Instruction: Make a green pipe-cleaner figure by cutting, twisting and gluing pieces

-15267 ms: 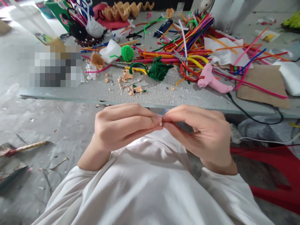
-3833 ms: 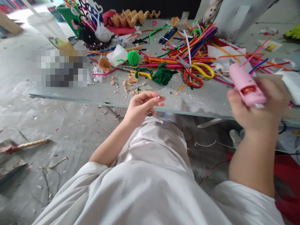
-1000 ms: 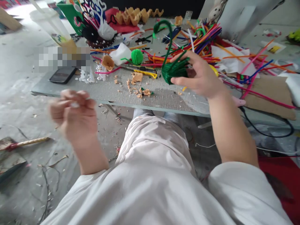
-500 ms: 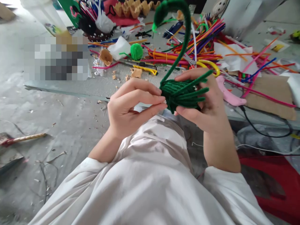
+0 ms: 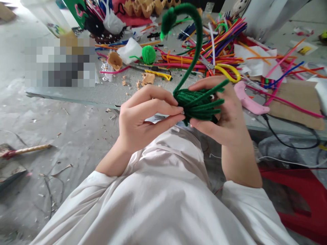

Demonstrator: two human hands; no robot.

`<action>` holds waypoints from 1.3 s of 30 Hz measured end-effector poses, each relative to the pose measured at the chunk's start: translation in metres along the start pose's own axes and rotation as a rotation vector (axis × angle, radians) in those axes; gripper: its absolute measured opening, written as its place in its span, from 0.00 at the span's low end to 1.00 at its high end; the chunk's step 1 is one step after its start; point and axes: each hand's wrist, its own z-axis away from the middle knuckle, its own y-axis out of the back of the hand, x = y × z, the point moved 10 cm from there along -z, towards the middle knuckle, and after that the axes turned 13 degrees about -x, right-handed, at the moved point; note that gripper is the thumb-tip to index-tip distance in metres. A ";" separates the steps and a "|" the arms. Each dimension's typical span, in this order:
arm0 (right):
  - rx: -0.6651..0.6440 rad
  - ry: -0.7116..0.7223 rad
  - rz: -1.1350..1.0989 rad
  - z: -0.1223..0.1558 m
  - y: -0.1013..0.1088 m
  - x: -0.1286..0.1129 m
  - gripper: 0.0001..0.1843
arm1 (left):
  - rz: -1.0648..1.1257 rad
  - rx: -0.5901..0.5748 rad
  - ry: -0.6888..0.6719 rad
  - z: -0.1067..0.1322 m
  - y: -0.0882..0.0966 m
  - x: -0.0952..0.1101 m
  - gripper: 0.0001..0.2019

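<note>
We log the left hand [image 5: 150, 117] and right hand [image 5: 219, 114] close together above our white shirt [image 5: 143, 204], both closed on a bundle of dark green pipe cleaners [image 5: 198, 105]. The left grip pinches the bundle's left end with its fingertips; the right grip cradles it from beneath, with fingers curled up the far side. 1 long green stem [image 5: 190, 44] rises from the bundle and arcs over the counter, ending in a thicker, hooked tip.

We judge the bundle light and springy: fuzzy, not slippery, bendable yet likely to hold a shape. Its packed middle looks the firmest place to take hold, as the loose ends and tall stem will flex.

Beyond the hands, the grey counter [image 5: 63, 96] carries a pink hot glue gun [image 5: 249, 102], yellow-handled scissors [image 5: 228, 69], a heap of multicoloured pipe cleaners [image 5: 219, 44], a green fuzzy ball [image 5: 149, 54] and a cardboard sheet [image 5: 293, 98]. Egg-carton cups [image 5: 146, 8] sit at the far edge. Scraps litter the concrete floor [image 5: 71, 136], and a red plastic seat [image 5: 298, 190] stands at lower right.
</note>
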 end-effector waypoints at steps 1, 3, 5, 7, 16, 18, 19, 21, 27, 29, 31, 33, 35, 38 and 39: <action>-0.002 0.002 0.001 0.000 0.000 0.000 0.22 | -0.026 -0.021 -0.023 0.000 -0.001 0.002 0.06; -0.005 0.008 -0.004 0.001 -0.001 0.000 0.22 | -0.088 -0.055 -0.104 0.000 -0.003 0.008 0.07; -0.004 0.021 -0.009 0.001 -0.002 -0.002 0.22 | -0.148 -0.054 -0.220 0.001 -0.003 0.018 0.09; 0.002 0.037 0.002 0.001 -0.001 -0.004 0.21 | -0.179 -0.047 -0.260 0.002 -0.002 0.021 0.10; -0.029 0.031 -0.033 0.001 -0.005 0.001 0.21 | -0.021 -0.157 -0.104 -0.008 -0.005 0.001 0.06; -0.054 0.003 -0.153 0.000 -0.012 0.010 0.21 | -0.004 -0.150 -0.121 -0.008 -0.004 0.000 0.08; -0.074 -0.010 -0.237 -0.001 -0.018 0.016 0.22 | 0.016 -0.133 -0.161 -0.006 -0.002 0.003 0.12; -0.117 -0.023 -0.428 -0.003 -0.029 0.025 0.25 | 0.107 -0.047 -0.176 -0.003 0.007 0.001 0.15; -0.188 -0.071 -0.577 -0.006 -0.046 0.032 0.26 | 0.510 0.138 0.222 0.017 0.002 -0.056 0.22; -0.184 -0.069 -0.601 -0.007 -0.044 0.029 0.25 | 0.614 0.045 0.309 0.020 -0.018 -0.066 0.27; -0.171 -0.032 -0.645 -0.008 -0.041 0.024 0.22 | 0.663 -0.035 0.348 0.021 -0.035 -0.069 0.30; -0.161 -0.005 -0.654 -0.009 -0.037 0.021 0.22 | 0.656 -0.066 0.347 0.020 -0.043 -0.069 0.29; -0.153 -0.006 -0.616 -0.008 -0.035 0.020 0.21 | 0.620 -0.071 0.334 0.019 -0.046 -0.068 0.27; -0.141 -0.004 -0.573 -0.009 -0.033 0.021 0.18 | 0.560 -0.087 0.327 0.018 -0.048 -0.070 0.24; -0.132 0.000 -0.572 -0.009 -0.033 0.021 0.17 | 0.534 -0.098 0.326 0.017 -0.048 -0.071 0.24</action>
